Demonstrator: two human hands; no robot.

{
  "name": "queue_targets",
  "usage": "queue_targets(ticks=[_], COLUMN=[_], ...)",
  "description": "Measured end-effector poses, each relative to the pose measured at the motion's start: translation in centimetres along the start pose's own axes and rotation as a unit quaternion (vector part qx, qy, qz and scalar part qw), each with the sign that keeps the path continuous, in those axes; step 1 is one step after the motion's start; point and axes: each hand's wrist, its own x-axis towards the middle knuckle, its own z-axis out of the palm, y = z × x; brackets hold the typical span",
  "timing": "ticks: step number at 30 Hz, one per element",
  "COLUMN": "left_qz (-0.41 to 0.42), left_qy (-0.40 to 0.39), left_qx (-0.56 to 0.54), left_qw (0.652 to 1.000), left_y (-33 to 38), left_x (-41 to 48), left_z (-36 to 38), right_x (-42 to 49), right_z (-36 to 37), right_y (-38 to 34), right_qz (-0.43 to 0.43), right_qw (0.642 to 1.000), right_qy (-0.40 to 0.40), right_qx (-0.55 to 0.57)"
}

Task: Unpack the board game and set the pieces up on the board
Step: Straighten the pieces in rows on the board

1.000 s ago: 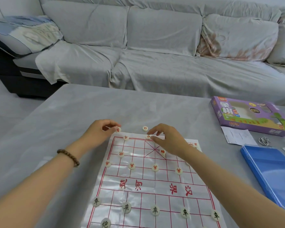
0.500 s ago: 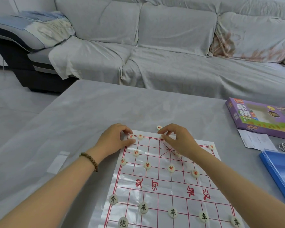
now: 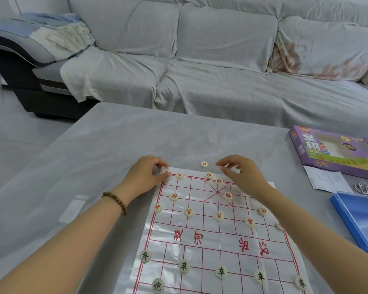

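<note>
We find the xiangqi board [image 3: 221, 247], a clear plastic sheet ruled in red, spread flat on the table [image 3: 136, 141] directly before the person, with setting-up partly done. The red-marked pieces [image 3: 219, 216] occupy the far half: a row across the grid, a few behind it, and an incomplete back rank. The black-marked pieces [image 3: 221, 272] stand in a row on the near half. The left hand [image 3: 146, 177] pinches the corner piece [image 3: 167, 172] between thumb and forefinger at the far-left corner of the grid. The right hand [image 3: 240, 175] hovers over the far edge, fingers loosely curled, thumb and forefinger parted, and we see nothing between them. One loose piece [image 3: 204, 164] lies on the table just beyond the far edge, between the two hands. In our judgement the step in hand is filling the red back rank. The next move calls for seating the corner piece squarely on its intersection, then lifting the loose piece onto a vacant point. To the right lie the purple game box [image 3: 331, 153], a leaflet [image 3: 327, 181] just before it, and a blue plastic case [image 3: 361, 219], all apart from the far rank. A covered sofa [image 3: 221, 60] stands behind. Nothing blocks the reach, but the right forearm passes over red pieces at the board's right side and could nudge them.
</note>
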Motion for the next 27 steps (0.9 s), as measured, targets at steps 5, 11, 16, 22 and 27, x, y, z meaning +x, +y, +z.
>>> queue_targets(ticks=[5,11,16,22,27], left_qz=[0.057,0.101,0.115,0.108,0.071], left_qy=[0.025,-0.046,-0.073,-0.046,0.025], left_qx=[0.052,0.032,0.048,0.040,-0.024], left_qw=[0.997,0.993,0.989,0.992,0.997], left_y=[2.4,6.5,7.6,7.7,6.1], left_x=[0.5,1.7,2.4,2.8,3.3], left_z=[0.7,3.5,5.1,5.2,3.1], right_x=[-0.6,-0.4,0.3,1.6,4.0], right_z=[-2.9,-1.4,-0.1,0.3,1.9], right_y=[2.1,2.1,2.1,2.2,1.7], right_qz=[0.026,0.038,0.017,0.021,0.028], right_qw=[0.999,0.995,0.993,0.999,0.999], right_qy=[0.010,-0.082,-0.096,-0.041,-0.040], right_qx=[-0.018,-0.036,-0.059,-0.023,-0.021])
